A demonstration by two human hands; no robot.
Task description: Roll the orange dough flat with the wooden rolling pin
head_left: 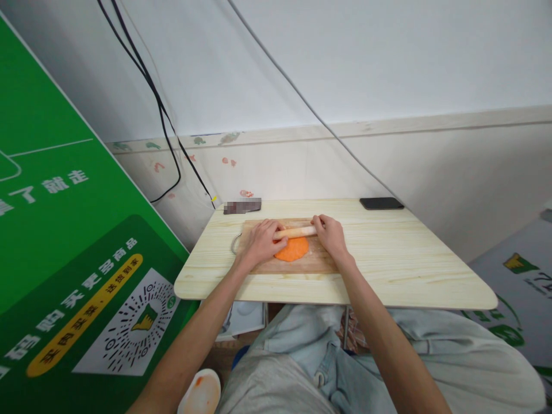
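Both hands are on a light wooden rolling pin [295,233] lying across a wooden cutting board [267,266]. My left hand [264,240] rests over its left end, the fingers bent around it and the thumb along the near side. My right hand [330,233] is closed around the other end. Beneath and just in front of the pin lies a flat, roundish piece of orange dough [292,249], its far edge hidden by the pin. Pale flour dusts the board. A metal handle [235,244] sticks out at the board's left side.
The board lies on a pale wood-grain table [409,259]. Near the wall are a black phone [382,203] and a blurred-out dark device [242,206]. Cables hang over the back edge. A green printed panel [86,230] stands left; a white bowl [200,394] sits below the table.
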